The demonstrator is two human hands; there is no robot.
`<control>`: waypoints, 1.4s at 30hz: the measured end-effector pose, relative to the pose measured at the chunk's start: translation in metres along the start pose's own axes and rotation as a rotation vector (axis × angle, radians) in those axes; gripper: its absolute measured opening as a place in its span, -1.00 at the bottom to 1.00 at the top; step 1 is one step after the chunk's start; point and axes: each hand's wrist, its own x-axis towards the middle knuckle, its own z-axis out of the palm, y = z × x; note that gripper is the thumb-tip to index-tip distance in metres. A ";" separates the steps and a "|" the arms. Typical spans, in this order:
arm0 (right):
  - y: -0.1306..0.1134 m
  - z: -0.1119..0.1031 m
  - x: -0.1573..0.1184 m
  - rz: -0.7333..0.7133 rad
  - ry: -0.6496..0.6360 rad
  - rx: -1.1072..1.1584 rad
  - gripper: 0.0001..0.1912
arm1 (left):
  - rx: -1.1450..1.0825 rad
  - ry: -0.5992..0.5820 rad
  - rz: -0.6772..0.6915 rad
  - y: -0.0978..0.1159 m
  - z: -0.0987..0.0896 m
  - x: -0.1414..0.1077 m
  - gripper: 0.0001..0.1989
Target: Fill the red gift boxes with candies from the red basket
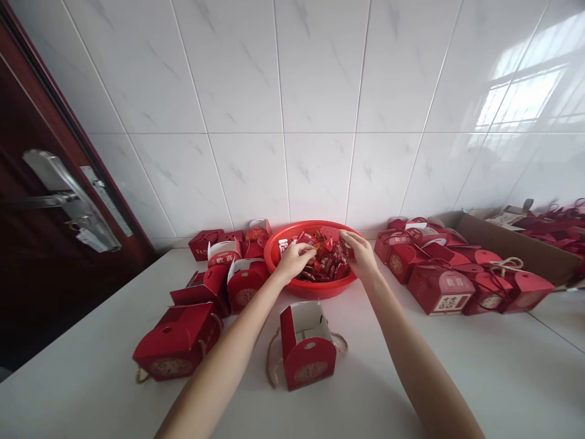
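Note:
A round red plastic basket [315, 290] stands against the wall, filled with red-wrapped candies [326, 263]. My left hand [296, 259] reaches over its left side, thumb and fingers pinched on what looks like a wrapped candy. Over the right side is my right hand [362, 253], its fingers curved and apart from the thumb among the candies; the fingertips are partly hidden. Between my forearms, in front of the basket, an open red gift box [309, 363] with rope handles shows its pale inside, which has no candy visible.
Several red gift boxes [176, 341], some with lids up, stand left of the basket. More red boxes [441, 286] cluster on the right, beside a cardboard carton [521, 247] of red pieces. A tiled wall backs the white table [379, 390]; a door [41, 256] is at left.

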 end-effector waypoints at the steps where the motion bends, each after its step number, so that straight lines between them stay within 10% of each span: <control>1: -0.003 -0.003 0.001 0.012 0.035 0.056 -0.64 | 0.028 -0.015 -0.002 0.000 -0.001 0.001 -0.84; 7: -0.022 -0.025 -0.011 0.101 0.137 0.267 -0.81 | 0.261 -0.183 0.060 0.010 -0.002 0.014 -0.89; 17: -0.025 -0.037 -0.032 0.142 0.097 0.361 -0.89 | 0.507 -0.361 0.268 0.022 0.042 0.056 -0.39; 23: -0.019 -0.028 -0.023 0.068 0.041 0.372 -0.79 | 0.408 -0.257 0.234 0.008 0.032 0.065 -0.94; 32: 0.002 -0.008 -0.003 0.080 -0.030 0.349 -0.87 | -0.038 -0.011 0.196 -0.001 -0.004 0.034 -0.52; 42: 0.000 -0.002 -0.008 0.140 -0.135 0.248 -0.81 | -0.103 -0.130 0.297 0.005 0.004 0.025 -0.55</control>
